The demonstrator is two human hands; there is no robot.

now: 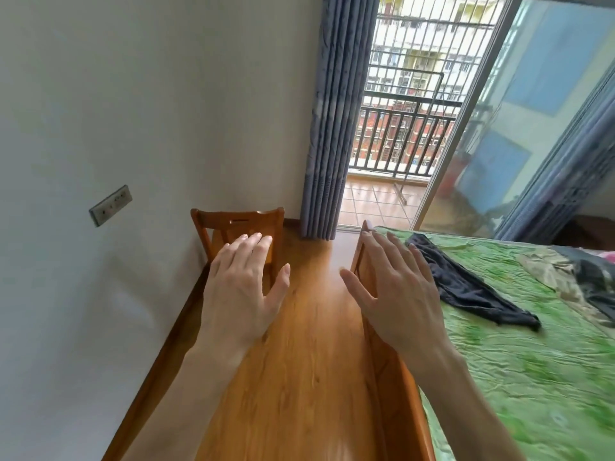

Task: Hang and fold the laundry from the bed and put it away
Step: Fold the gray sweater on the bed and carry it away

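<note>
My left hand [244,287] and my right hand [394,291] are both held out in front of me, palms down, fingers straight and spread, holding nothing. A bed with a green crumpled cover [532,361] fills the lower right. On it lies a black garment [466,287], just right of my right hand and apart from it. Further right lie an olive-beige garment [549,271] and a dark grey one [595,281], partly cut off by the frame edge.
A wooden bed frame [389,387] runs along the bed's left side. A wooden chair [239,224] stands against the white wall ahead. Wooden floor [309,361] lies between wall and bed. A blue-grey curtain [332,128] hangs beside the balcony's sliding glass door [519,128].
</note>
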